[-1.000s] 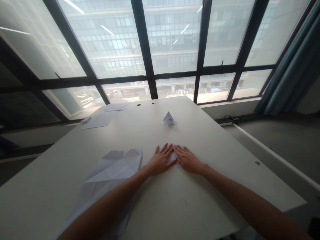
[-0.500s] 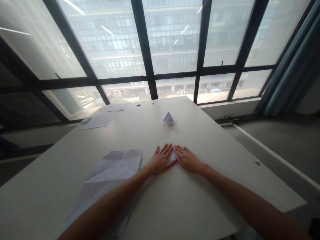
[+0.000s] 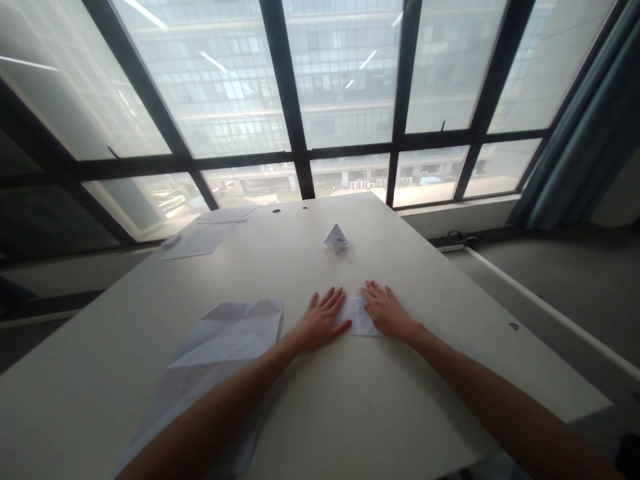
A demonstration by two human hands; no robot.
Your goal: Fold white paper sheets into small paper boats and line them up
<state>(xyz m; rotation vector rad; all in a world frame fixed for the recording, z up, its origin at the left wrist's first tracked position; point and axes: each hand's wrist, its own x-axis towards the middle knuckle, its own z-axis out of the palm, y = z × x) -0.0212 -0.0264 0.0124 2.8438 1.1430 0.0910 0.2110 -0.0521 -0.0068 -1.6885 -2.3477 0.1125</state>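
Observation:
A small piece of folded white paper [image 3: 357, 316] lies flat on the table between my hands. My left hand [image 3: 323, 321] rests on its left part, palm down with fingers spread. On the paper's right part lies my right hand [image 3: 387, 312], palm down, its fingers stretched forward and holding nothing. Both hands cover the paper's sides, so its full outline is hidden. Beyond the hands stands a folded paper boat [image 3: 337, 239], its pointed peak upward.
A large creased sheet of paper [image 3: 225, 340] lies at the left, partly under my left forearm. More paper sheets [image 3: 197, 243] lie at the table's far left. The white table [image 3: 320, 427] ends at the right edge; windows [image 3: 345, 73] stand beyond it.
My right hand has slid to the right, away from my left hand, and more of the folded paper shows between them. My left hand stays in place.

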